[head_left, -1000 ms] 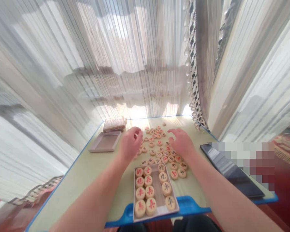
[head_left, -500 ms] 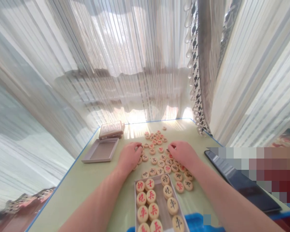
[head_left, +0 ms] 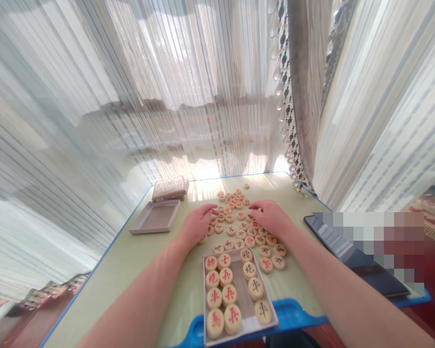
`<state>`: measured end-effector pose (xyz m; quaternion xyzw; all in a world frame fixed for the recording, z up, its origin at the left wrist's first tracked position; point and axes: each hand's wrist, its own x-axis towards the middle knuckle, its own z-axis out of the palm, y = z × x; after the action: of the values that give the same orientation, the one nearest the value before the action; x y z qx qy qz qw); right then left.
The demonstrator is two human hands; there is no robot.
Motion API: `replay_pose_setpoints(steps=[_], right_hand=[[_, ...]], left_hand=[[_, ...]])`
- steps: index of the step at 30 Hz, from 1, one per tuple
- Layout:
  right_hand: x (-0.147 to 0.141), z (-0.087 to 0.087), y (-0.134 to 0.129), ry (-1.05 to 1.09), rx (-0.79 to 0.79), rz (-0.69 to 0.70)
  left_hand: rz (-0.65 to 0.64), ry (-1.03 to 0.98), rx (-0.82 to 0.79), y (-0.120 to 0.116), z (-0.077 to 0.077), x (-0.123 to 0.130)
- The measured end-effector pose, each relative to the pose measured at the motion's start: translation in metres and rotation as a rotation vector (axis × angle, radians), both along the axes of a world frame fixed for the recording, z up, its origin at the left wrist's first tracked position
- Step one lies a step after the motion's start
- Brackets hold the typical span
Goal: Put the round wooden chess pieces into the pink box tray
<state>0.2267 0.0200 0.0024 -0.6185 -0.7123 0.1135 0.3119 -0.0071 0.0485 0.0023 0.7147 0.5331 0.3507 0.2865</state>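
My left hand (head_left: 200,221) rests over the left edge of a scatter of round Chinese chess pieces (head_left: 231,230), fingers loosely stretched with no piece seen in them. On the scatter's right side, my right hand (head_left: 271,216) reaches over more pieces, its fingers apart near a black-marked piece (head_left: 250,217). Both palms hide the pieces beneath. Between my forearms lies a shallow open box (head_left: 240,299) with two columns of red-marked pieces (head_left: 225,276) on its left and one column of black-marked pieces (head_left: 255,288) on its right.
An open tray-like lid (head_left: 155,216) lies left of the pieces, with a stacked flat box (head_left: 170,188) behind it. A dark tablet (head_left: 355,256) lies at the right. The table (head_left: 130,280) has a blue edge, and curtains (head_left: 188,96) hang around it.
The view has tilted down, showing more of the open box. The fingers of both hands have straightened slightly over the scattered pieces; the box's contents look the same.
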Motion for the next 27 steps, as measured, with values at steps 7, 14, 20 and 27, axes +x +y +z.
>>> replay_pose_setpoints(steps=[7,14,20,27], right_hand=[[-0.003,0.003,-0.004,-0.091,-0.059,0.012],[-0.003,0.005,-0.003,-0.092,-0.098,-0.008],[-0.007,0.009,-0.008,-0.163,-0.089,0.034],[0.001,0.006,0.000,-0.066,-0.002,-0.138]], left_hand=[[0.028,0.052,0.011,-0.003,0.006,0.000],[0.066,0.161,-0.067,-0.003,0.019,-0.007],[0.021,0.103,-0.199,-0.005,0.023,-0.008],[-0.003,0.069,0.032,-0.005,0.014,-0.001]])
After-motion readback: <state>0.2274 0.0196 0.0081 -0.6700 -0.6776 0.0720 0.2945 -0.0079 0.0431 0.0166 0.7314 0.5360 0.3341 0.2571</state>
